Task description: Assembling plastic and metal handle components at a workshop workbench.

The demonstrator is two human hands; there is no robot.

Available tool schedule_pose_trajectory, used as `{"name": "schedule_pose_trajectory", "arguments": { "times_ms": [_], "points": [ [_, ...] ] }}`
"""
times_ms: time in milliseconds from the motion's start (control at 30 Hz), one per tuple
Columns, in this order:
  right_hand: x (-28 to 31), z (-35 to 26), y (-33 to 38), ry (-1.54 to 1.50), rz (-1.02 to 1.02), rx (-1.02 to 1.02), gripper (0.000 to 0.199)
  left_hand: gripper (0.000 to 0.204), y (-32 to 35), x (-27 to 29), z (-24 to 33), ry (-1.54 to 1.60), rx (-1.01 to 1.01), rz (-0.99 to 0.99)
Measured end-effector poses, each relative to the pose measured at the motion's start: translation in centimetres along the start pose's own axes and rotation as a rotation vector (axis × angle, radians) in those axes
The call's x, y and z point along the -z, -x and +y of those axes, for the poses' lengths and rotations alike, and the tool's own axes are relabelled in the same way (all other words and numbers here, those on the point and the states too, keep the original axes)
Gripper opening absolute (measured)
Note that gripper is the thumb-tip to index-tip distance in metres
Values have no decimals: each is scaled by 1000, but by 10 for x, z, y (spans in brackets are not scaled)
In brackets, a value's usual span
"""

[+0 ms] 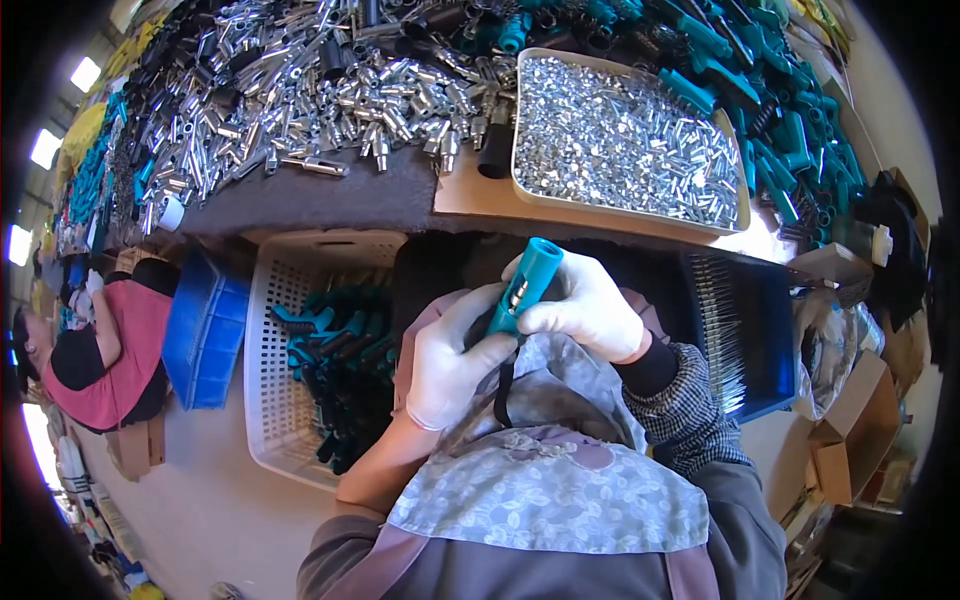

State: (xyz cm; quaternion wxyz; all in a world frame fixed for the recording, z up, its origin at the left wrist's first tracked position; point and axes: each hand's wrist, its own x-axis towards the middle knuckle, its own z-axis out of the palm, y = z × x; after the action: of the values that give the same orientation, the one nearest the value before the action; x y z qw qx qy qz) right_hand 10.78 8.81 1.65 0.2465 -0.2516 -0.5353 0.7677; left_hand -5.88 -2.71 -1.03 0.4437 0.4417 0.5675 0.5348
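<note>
Over my lap, both gloved hands hold one teal plastic tubular handle [541, 264], tilted with its round open end up and away from me. Small brass-coloured metal shows in a slot along its side. My left hand [447, 368] is closed round the lower end, thumb and fingers pressed to it. From the right, my right hand [590, 308] grips the handle, its thumb lying across the lower part. A black strip [503, 392] hangs below the handle; whether it is joined to it is hidden by my fingers.
Ahead, the bench carries a heap of metal fittings [380, 105], a shallow tray [620, 222] of small metal pieces and piled teal handles [795, 150]. A white basket [262, 400] of teal-and-black parts stands left, a blue crate [770, 355] with thin rods [718, 330] right. Another person [130, 330] sits far left.
</note>
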Motion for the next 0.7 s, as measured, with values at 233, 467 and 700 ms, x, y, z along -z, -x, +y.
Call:
{"name": "schedule_pose_trajectory", "arguments": {
  "times_ms": [233,467,700],
  "points": [
    [-31,-13,-24,230,-67,11,37,77,0,15,-2,733,83,-172],
    [-14,-58,-116,1743,124,807,18,75,14,36,-16,1048,113,-21],
    [-5,-78,-137,2079,268,738,14,66,13,60,-29,974,159,50]
  ]
}}
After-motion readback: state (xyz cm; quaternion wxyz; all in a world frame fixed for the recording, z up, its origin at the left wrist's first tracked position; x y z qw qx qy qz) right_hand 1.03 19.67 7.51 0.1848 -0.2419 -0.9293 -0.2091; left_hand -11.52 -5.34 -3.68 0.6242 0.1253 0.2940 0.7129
